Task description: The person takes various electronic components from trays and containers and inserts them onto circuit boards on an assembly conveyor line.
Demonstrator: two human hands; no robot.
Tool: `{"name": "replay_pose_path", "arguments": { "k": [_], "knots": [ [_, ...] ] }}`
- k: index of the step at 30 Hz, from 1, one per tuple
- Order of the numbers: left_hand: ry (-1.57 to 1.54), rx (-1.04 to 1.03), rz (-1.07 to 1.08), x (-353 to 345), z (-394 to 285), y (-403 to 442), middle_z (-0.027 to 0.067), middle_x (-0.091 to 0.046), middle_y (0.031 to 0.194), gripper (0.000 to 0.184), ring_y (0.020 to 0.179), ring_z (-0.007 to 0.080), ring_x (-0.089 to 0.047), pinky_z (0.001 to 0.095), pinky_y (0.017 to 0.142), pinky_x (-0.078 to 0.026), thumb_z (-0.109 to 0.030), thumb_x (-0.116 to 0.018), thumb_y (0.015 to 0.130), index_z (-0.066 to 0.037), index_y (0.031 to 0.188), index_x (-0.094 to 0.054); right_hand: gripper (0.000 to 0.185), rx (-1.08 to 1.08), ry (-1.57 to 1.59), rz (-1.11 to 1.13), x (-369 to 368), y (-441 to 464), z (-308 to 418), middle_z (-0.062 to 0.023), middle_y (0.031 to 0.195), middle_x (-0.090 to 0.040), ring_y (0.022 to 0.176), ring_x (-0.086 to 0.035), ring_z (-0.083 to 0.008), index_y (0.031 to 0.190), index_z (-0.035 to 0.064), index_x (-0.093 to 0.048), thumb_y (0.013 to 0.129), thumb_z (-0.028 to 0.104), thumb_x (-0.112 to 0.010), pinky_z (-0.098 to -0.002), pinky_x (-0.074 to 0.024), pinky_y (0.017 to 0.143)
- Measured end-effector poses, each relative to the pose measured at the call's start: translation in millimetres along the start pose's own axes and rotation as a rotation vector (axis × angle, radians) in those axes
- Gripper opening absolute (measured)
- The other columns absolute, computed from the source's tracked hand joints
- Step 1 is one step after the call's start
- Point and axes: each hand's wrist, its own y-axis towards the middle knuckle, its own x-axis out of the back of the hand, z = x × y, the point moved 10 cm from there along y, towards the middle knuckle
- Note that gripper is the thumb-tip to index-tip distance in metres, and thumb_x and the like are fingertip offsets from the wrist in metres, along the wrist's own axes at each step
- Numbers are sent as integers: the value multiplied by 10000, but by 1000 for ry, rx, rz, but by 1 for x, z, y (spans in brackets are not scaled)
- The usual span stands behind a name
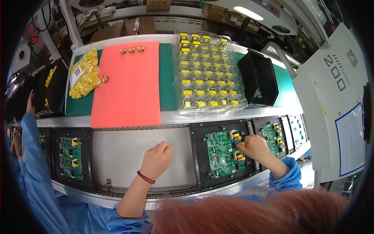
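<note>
My left hand (156, 159), a dark red band on its wrist, hovers over the bare metal of the conveyor (124, 156). Its fingers are curled together, and whether they hold something is hidden. My right hand (254, 148) reaches over the right part of a green circuit board (224, 153), its fingers pinched beside the yellow and orange parts there. What is between those fingertips is too small to make out. The board lies in a black frame (202, 177) on the conveyor.
Behind the conveyor are a pink sheet (126, 85), a bag of yellow parts (85, 74), a clear tray of yellow-topped parts (208, 72) and a black bin (259, 78). More framed boards (71, 158) flank the work area. A co-worker's blue sleeve (33, 144) is at left.
</note>
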Motion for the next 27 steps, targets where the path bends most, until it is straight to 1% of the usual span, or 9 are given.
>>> {"name": "replay_pose_path", "arguments": {
  "k": [2, 4, 5, 6, 9, 15, 22, 24, 27],
  "knots": [
    [-6, 1, 9, -1, 0, -2, 44, -475, 749, 111, 599, 190, -552, 307, 493, -458, -32, -616, 749, -63, 855, -603, 371, 25, 24, -15, -2, -2, 1, -116, 644, -574, 647, -598, -291, 592, 37, -599, 715, 376, -685, -384, -489, 590],
    [0, -5, 16, -1, 2, -1, 44, -472, 747, 110, 599, 187, -551, 304, 493, -457, -31, -616, 749, -62, 854, -602, 321, 47, 171, -14, 8, -4, -1, -110, 634, -569, 623, -589, -284, 601, 39, -593, 717, 320, -696, -382, -483, 582],
    [0, -4, 8, 0, 2, -1, 44, -472, 746, 106, 598, 186, -551, 302, 493, -456, -30, -616, 749, -60, 849, -601, 210, 44, 192, 22, 13, -7, -2, -99, 660, -565, 639, -584, -272, 721, 43, -626, 715, 235, -711, -373, -476, 581],
    [-2, -2, 2, 1, 2, -1, 44, -472, 745, 101, 597, 184, -551, 300, 492, -454, -30, -617, 749, -59, 844, -600, 210, 45, 189, 29, 12, -8, -6, -99, 660, -565, 639, -584, -272, 721, 43, -626, 715, 235, -711, -373, -476, 581],
    [23, -11, 6, 0, 0, -1, 43, -472, 741, 86, 595, 185, -550, 299, 490, -450, -31, -617, 750, -57, 830, -599, 284, 294, 214, 38, 10, -16, 7, -85, 738, -557, 696, -575, -267, 970, 63, -626, 714, 156, -707, -366, -481, 621],
    [16, -19, 13, -5, 1, 0, 44, -476, 739, 70, 594, 190, -552, 302, 494, -454, -43, -619, 755, -60, 820, -602, 243, 375, 213, -86, 6, -16, 6, -85, 727, -546, 691, -562, -272, 954, 58, -628, 738, 153, -688, -370, -480, 637],
    [13, -18, 32, -8, 3, -1, 46, -482, 746, 90, 606, 191, -564, 303, 512, -466, -44, -612, 746, -61, 834, -602, 259, 368, 261, -85, 2, -18, -2, -77, 696, -536, 678, -558, -260, 978, 57, -627, 744, 150, -689, -356, -471, 612],
    [-19, -31, 16, -8, 3, -3, 44, -485, 755, 97, 606, 191, -569, 303, 518, -469, -46, -609, 743, -61, 839, -602, 260, 452, 260, -129, 5, -20, 0, -63, 660, -527, 601, -528, -225, 972, 60, -639, 732, 131, -710, -334, -437, 543],
    [-1, -15, 15, -5, 5, -3, 42, -487, 764, 94, 608, 190, -571, 304, 522, -472, -51, -605, 749, -64, 842, -604, 266, 447, 246, -99, 6, -19, 1, -63, 648, -526, 584, -525, -222, 972, 66, -641, 729, 144, -715, -330, -440, 542]
  ]
}}
